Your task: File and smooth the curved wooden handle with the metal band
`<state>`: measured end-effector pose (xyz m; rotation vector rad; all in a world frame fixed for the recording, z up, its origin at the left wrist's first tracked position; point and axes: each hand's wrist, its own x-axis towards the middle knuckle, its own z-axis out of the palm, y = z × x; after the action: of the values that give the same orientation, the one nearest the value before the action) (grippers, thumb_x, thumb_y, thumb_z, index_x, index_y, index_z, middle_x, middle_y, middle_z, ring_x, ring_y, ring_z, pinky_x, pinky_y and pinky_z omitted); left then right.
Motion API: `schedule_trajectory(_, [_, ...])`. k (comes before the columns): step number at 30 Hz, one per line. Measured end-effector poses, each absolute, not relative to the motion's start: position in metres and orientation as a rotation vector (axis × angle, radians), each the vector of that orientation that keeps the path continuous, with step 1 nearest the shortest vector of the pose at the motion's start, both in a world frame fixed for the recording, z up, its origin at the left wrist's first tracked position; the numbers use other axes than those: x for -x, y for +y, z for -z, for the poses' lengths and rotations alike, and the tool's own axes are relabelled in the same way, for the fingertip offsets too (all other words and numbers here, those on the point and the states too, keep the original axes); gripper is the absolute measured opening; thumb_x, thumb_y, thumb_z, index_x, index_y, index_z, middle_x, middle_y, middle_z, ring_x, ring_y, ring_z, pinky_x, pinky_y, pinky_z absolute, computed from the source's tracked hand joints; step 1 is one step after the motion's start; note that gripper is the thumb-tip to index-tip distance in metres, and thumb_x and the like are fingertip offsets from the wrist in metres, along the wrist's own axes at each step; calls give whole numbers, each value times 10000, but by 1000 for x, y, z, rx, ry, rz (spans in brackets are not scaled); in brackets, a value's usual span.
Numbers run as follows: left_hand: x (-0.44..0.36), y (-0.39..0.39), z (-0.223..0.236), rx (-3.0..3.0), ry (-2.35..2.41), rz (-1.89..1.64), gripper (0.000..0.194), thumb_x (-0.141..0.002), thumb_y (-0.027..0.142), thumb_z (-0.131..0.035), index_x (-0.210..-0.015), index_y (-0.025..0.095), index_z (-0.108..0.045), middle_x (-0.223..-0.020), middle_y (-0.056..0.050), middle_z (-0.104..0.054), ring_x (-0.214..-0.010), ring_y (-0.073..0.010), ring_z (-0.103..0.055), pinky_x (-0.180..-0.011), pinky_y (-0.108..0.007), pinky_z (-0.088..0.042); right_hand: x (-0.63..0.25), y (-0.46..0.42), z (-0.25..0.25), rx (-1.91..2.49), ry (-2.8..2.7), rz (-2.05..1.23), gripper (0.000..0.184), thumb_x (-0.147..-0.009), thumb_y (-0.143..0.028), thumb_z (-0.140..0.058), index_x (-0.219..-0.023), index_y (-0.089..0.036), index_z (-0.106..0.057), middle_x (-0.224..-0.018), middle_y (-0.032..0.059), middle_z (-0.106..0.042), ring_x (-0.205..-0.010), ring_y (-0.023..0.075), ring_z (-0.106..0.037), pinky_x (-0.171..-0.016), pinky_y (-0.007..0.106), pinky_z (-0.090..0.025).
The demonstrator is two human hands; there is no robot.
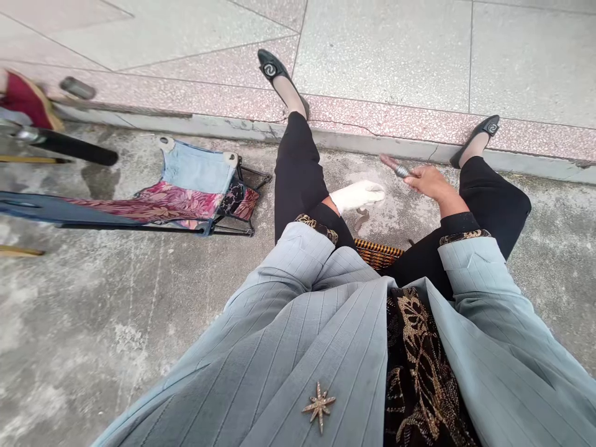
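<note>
A white glove covers my left hand (pixel 357 196), which hangs low between my knees with its fingers pressed together. Whatever may be in those fingers is hidden. Just below it shows a small curved grey-brown piece (pixel 362 218); I cannot tell whether the glove touches it. My bare right hand (pixel 427 184) is closed around a short tool (pixel 401 170) with a silver, wire-wound-looking collar and a blurred reddish-brown end that points left. A gap separates the tool from the glove. Woven brown wicker (pixel 378 253) shows between my thighs, partly covered by my clothes.
To the left stands a low folding seat (pixel 195 167) with blue and floral cloth. Farther left are a black cylindrical bar (pixel 69 144), another person's red shoe (pixel 28 102) and a grey cylinder (pixel 77 87). A raised kerb (pixel 400 141) crosses ahead, under my feet.
</note>
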<state>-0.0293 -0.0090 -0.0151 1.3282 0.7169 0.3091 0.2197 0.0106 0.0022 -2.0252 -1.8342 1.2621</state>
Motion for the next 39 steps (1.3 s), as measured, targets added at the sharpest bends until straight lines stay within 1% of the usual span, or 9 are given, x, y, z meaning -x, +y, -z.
schedule_trajectory(3, [29, -8, 16, -1380, 740, -335, 307, -862, 395, -635, -686, 148, -592, -604, 8, -519, -475, -62, -386, -462, -211, -295, -206, 6, -5, 2115, -2316, -1038, 275, -892, -357, -635, -1017, -151, -768, -913, 99, -725, -823, 221, -623, -731, 316, -425])
schedule_trajectory(5, [28, -7, 16, -1419, 786, -362, 276, -854, 369, -625, -690, 148, -602, -589, 16, -515, -476, -65, -388, -473, -214, -286, -202, 3, -4, 2035, -2542, -1094, 272, -888, -360, -640, -1031, -176, -779, -945, 98, -738, -855, 224, -634, -733, 311, -420])
schedule_trajectory(11, [24, -9, 9, -1398, 892, -380, 256, -827, 297, -657, -651, 151, -542, -568, 44, -481, -498, -54, -369, -522, -214, -295, -212, -2, -1, 1574, -2582, -1956, 187, -778, -398, -722, -797, -214, -744, -666, 11, -662, -637, 161, -582, -666, 291, -435])
schedule_trajectory(19, [19, -8, 11, -1383, 873, -345, 272, -849, 226, -655, -643, 158, -491, -574, 50, -455, -499, -52, -360, -516, -212, -273, -209, -7, -11, 1152, -2387, -2389, 267, -755, -448, -758, -786, -185, -725, -628, -20, -627, -589, 126, -539, -622, 277, -433])
schedule_trajectory(24, [19, -4, 26, -1314, 866, -486, 309, -929, 342, -646, -710, 157, -530, -584, 49, -448, -521, -65, -389, -529, -205, -342, -213, -8, -20, 1169, -1756, -1980, 376, -734, -515, -815, -803, -171, -683, -687, -8, -643, -603, 114, -539, -588, 251, -417])
schedule_trajectory(29, [16, -7, 25, -1344, 800, -317, 344, -968, 402, -609, -739, 145, -589, -533, 43, -445, -478, -66, -388, -493, -193, -334, -212, -1, -5, 1404, -1344, -1566, 421, -743, -565, -783, -769, -191, -589, -706, 20, -627, -607, 132, -551, -518, 248, -345])
schedule_trajectory(32, [16, -9, 19, -1351, 780, -254, 341, -912, 408, -682, -719, 140, -597, -531, 41, -451, -475, -61, -381, -479, -193, -292, -208, 3, 2, 1757, -1571, -1432, 224, -888, -385, -643, -805, -182, -598, -735, 34, -661, -636, 147, -597, -573, 263, -377])
schedule_trajectory(36, [18, -10, 14, -1390, 855, -253, 291, -848, 377, -708, -719, 135, -609, -581, 39, -483, -493, -60, -377, -499, -208, -277, -203, 5, 1, 2098, -2272, -1160, 144, -899, -277, -619, -875, -161, -700, -761, 70, -699, -766, 203, -648, -724, 315, -432])
schedule_trajectory(39, [19, -10, 13, -1452, 883, -284, 265, -807, 321, -698, -660, 139, -574, -565, 48, -459, -512, -63, -359, -525, -221, -263, -203, 1, -1, 1936, -2574, -1626, 129, -855, -277, -661, -813, -171, -720, -708, 54, -686, -686, 184, -619, -681, 312, -434])
